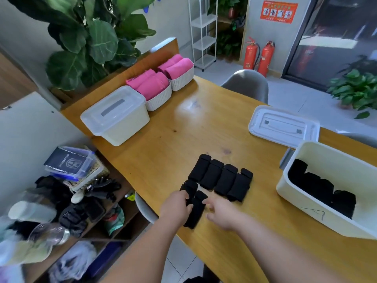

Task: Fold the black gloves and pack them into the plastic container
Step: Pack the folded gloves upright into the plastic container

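While the left hand is curling its fingers over one edge of a half-folded black glove and pinching it, the right hand is hovering at the glove's other edge with fingers loosely spread, gripping nothing (whether its fingertips are touching the cloth I cannot tell). The glove is lying near the front edge of the table, just in front of four folded gloves in a row; the plastic container is standing open to the right, holding more dark bundles. As I am judging it, the soft fold is liable to spring open while only one side is being held, and a careless right wrist could be knocking the finished row apart or dragging the glove off the edge. The red poster is carrying characters too small to read; the blue case at the left is showing pale, blurred lettering around a crest; a pen scribble is marking the container's side.
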Motion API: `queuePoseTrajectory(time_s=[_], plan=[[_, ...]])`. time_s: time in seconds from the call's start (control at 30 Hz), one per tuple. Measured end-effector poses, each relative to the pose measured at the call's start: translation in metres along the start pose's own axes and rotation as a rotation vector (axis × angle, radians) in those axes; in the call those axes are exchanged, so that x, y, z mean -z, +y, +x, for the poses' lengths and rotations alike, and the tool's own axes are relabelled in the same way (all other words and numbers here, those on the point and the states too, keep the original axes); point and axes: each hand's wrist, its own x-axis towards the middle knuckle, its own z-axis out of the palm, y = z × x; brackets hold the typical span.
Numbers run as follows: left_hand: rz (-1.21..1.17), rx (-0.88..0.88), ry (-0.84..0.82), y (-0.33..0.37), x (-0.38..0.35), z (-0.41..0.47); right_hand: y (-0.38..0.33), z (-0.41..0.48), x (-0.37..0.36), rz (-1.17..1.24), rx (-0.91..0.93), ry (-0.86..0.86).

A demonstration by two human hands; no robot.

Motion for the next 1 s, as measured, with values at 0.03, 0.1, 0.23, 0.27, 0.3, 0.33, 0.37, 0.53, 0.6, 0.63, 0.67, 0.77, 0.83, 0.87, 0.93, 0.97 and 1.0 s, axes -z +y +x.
queuePoseTrajectory(time_s=[0.03, 0.1, 0.23, 0.27, 0.3, 0.33, 0.37, 0.53, 0.6, 0.63, 0.67, 0.77, 0.83, 0.87, 0.93, 0.97, 1.0], plan=[[0.020, 0.000, 0.001, 0.002, -0.001, -0.001, 0.000, 0.001, -0.004, 0.016, -0.009, -0.004], [0.043, -0.010, -0.003, 0.007, -0.005, -0.003, -0.001, 0.002, -0.012, 0.103, -0.035, 0.000], [-0.049, -0.020, -0.018, 0.018, -0.014, -0.010, 0.000, 0.000, -0.022, 0.319, -0.114, 0.054], [-0.091, -0.015, -0.023, 0.021, -0.017, -0.012, 0.001, -0.002, -0.023, 0.350, -0.128, 0.070], [-0.148, -0.004, -0.029, 0.022, -0.020, -0.013, 0.003, -0.003, -0.024, 0.363, -0.142, 0.093], [-0.216, 0.017, -0.043, 0.024, -0.022, -0.014, 0.005, -0.004, -0.024, 0.359, -0.154, 0.124], [-0.292, 0.039, -0.057, 0.026, -0.024, -0.015, 0.007, -0.006, -0.024, 0.346, -0.161, 0.157], [-0.768, 0.158, -0.161, 0.037, -0.021, -0.014, 0.019, -0.020, -0.008, 0.413, -0.162, 0.288], [-0.954, 0.169, -0.199, 0.045, -0.012, -0.011, 0.021, -0.027, 0.007, 0.484, -0.143, 0.343], [-1.017, 0.153, -0.216, 0.050, -0.007, -0.008, 0.022, -0.031, 0.016, 0.511, -0.134, 0.375], [-1.059, 0.126, -0.235, 0.056, -0.002, -0.006, 0.023, -0.035, 0.025, 0.534, -0.125, 0.409], [-1.108, 0.038, -0.257, 0.080, 0.017, 0.003, 0.028, -0.048, 0.052, 0.636, -0.088, 0.488], [-1.109, -0.019, -0.255, 0.098, 0.030, 0.009, 0.030, -0.059, 0.069, 0.737, -0.075, 0.539], [-1.114, -0.051, -0.261, 0.109, 0.037, 0.011, 0.032, -0.064, 0.077, 0.790, -0.071, 0.567], [-1.113, -0.115, -0.300, 0.131, 0.049, 0.014, 0.038, -0.074, 0.092, 0.868, -0.065, 0.632], [-1.110, -0.145, -0.323, 0.144, 0.056, 0.014, 0.041, -0.080, 0.099, 0.891, -0.065, 0.663], [-1.114, -0.169, -0.339, 0.156, 0.062, 0.014, 0.045, -0.085, 0.106, 0.906, -0.071, 0.690]])
